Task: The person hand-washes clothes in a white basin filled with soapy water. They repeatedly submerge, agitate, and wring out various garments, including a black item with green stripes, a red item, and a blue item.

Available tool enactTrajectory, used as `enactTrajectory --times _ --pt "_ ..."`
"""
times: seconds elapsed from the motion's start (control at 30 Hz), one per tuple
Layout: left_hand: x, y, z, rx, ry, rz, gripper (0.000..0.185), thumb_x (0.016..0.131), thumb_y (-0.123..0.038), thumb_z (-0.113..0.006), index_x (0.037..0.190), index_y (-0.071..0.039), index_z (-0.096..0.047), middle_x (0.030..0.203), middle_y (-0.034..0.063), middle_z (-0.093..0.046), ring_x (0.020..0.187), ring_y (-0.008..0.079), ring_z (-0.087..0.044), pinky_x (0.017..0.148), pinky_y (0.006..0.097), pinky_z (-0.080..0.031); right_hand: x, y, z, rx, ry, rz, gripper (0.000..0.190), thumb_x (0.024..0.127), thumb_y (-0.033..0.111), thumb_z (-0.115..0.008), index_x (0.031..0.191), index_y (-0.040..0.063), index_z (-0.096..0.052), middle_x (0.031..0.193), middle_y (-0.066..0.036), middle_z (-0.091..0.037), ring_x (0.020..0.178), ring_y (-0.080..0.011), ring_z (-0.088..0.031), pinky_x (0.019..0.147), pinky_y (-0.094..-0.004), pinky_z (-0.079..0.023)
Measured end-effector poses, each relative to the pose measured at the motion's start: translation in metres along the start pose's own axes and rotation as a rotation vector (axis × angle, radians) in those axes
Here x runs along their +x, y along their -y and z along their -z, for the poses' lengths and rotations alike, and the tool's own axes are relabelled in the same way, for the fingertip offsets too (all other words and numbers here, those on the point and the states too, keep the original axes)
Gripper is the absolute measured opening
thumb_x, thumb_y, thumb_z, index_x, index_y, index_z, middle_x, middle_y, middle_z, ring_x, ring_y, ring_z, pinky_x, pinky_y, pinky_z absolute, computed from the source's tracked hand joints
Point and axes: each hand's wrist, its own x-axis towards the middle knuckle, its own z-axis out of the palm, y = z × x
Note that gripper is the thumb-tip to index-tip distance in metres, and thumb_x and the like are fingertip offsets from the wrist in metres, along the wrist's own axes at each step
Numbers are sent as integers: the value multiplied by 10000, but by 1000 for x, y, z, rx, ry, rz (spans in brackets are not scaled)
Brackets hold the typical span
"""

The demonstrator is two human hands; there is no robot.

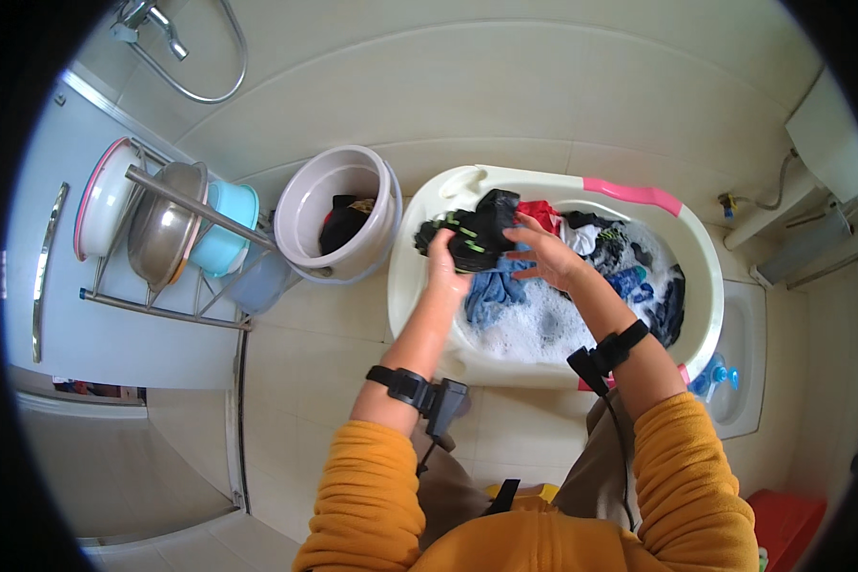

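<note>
My left hand [446,266] grips a bunched black cloth item with green marks [472,232], held above the left part of a white plastic tub [702,286] with pink handles. Beside the cloth's right edge is my right hand [547,256], its fingers spread; whether they touch the cloth I cannot tell. Below, foamy water [536,322] fills the tub. In it lie blue denim [492,293], a red cloth [538,212], a white cloth [579,239], a blue patterned item [625,281] and dark garments [668,311].
Left of the tub stands a pale bucket [297,207] with dark cloth [344,225] inside. Farther left, a metal rack [179,320] holds several basins. A blue pump bottle [715,377] is at the tub's right, over a white floor basin [747,400].
</note>
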Motion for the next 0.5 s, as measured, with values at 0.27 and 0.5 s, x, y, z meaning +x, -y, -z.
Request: enactTrajectory --times 0.27,0.5 --pt "31 -180 28 -43 -346 -299 784 705 -509 -596 1260 -47 -292 1275 135 -343 1196 269 -330 984 481 -253 44 -13 16 21 -145 -19 334 767 195 -557 1080 94 -498 1050 -68 -501 973 -223 -468 778 -365 -416" --pt "53 -99 36 291 -235 19 405 776 -251 -572 1112 -59 -451 1139 102 -475 1044 226 -477 880 383 -382 45 -23 120 -22 -351 40 273 751 201 -566 997 87 -536 909 -32 -519 862 -166 -477 721 -342 -427"
